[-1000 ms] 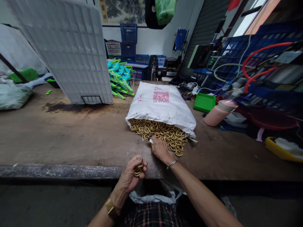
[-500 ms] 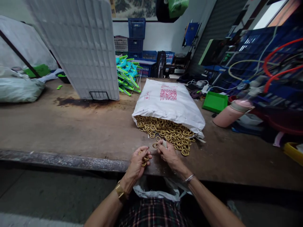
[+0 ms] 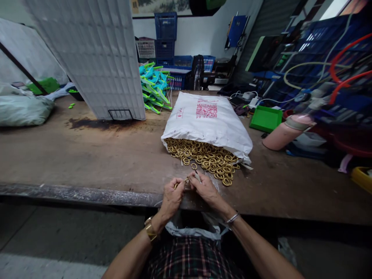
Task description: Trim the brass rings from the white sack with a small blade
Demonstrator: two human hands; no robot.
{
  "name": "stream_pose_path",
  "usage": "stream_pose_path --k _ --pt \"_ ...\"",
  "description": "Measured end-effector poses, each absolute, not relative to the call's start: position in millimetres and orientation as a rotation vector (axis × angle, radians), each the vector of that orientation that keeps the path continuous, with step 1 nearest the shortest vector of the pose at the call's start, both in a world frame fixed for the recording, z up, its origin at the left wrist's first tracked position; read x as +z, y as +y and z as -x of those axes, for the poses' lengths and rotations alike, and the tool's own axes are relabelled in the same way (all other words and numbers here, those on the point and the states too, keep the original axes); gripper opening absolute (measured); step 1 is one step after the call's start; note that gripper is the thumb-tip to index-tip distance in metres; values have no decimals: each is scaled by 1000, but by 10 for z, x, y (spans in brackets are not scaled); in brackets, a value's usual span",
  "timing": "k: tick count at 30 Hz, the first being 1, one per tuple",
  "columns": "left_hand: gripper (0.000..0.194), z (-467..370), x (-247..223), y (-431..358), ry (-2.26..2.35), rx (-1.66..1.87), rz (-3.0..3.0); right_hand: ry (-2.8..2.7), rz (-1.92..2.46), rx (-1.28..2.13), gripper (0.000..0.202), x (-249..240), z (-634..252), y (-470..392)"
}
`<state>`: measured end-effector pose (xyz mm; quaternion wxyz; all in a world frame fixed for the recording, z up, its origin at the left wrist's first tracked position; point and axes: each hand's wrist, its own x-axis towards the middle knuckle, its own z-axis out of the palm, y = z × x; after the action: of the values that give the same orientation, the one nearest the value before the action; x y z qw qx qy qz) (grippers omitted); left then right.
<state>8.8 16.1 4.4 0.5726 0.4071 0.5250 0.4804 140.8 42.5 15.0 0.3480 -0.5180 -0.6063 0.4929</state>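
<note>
A white sack (image 3: pixel 207 120) with red print lies on the brown table (image 3: pixel 87 162), and a heap of brass-coloured rings (image 3: pixel 212 161) spills from its open mouth. Near the front edge, my left hand (image 3: pixel 173 193) is closed on several rings. My right hand (image 3: pixel 205 190) is closed around a small tool with a pale handle and dark tip (image 3: pixel 197 176). Between the fingertips of both hands is one ring (image 3: pixel 186 180). A loose ring (image 3: pixel 193 166) lies just beyond them on the table.
Left of the sack stand a tall white ribbed panel (image 3: pixel 95 66) and a pile of green and blue plastic pieces (image 3: pixel 155 91). To the right are a green tray (image 3: pixel 266 118) and a pink bottle (image 3: pixel 286 131). A pale bag (image 3: pixel 24 110) lies far left.
My hands have come together, with a ring now between their fingertips. The left hand has turned and closed more over its rings. The view has shifted slightly.
</note>
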Motion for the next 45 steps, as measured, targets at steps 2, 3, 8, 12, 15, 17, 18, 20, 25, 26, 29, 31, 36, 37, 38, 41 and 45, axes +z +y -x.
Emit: stream_pose_path --k 2,3,8,12,15,17,18,20,25,26,29,31,36,37,38,41,45 --pt "24 -93 59 159 1274 1179 -1115 -1711 1371 1131 23 159 -1413 439" --pt "22 -96 67 158 1281 1203 -1171 -1758 1385 1086 24 157 -1409 443" --pt "28 -96 103 144 1216 1056 -1005 -1750 1441 1118 23 146 -1374 441" --pt "35 -88 122 133 1035 926 -779 -1711 1431 1201 24 163 -1369 430" --pt "37 -102 127 131 959 953 -697 -1683 1411 1242 26 154 -1383 440" --pt "38 -115 124 131 963 978 -675 -1673 1429 1196 24 129 -1403 453" --pt "38 -120 121 131 971 987 -672 -1685 1454 1140 22 112 -1418 456" --pt "38 -125 115 134 990 994 -682 -1768 1505 995 20 78 -1452 450" --pt "35 -122 98 154 1060 991 -789 -2150 1434 837 14 22 -1511 374" --pt "34 -121 93 158 1075 994 -815 -2204 1428 819 14 19 -1512 362" --pt "34 -121 77 171 1117 1004 -877 -2313 1466 753 18 27 -1502 348" --pt "33 -118 64 174 1149 1009 -905 -2369 1496 715 20 48 -1494 348" --pt "33 -91 66 120 1154 1006 -963 -2528 1574 622 24 112 -1511 365" --pt "33 -85 82 100 1137 997 -962 -2534 1624 583 25 117 -1520 380" --pt "33 -80 104 80 1113 988 -957 -2527 1678 538 25 118 -1530 401" --pt "33 -69 186 44 983 993 -881 -2457 1819 418 26 98 -1546 499" --pt "33 -60 221 67 836 1018 -647 -2275 1970 295 21 45 -1499 669"
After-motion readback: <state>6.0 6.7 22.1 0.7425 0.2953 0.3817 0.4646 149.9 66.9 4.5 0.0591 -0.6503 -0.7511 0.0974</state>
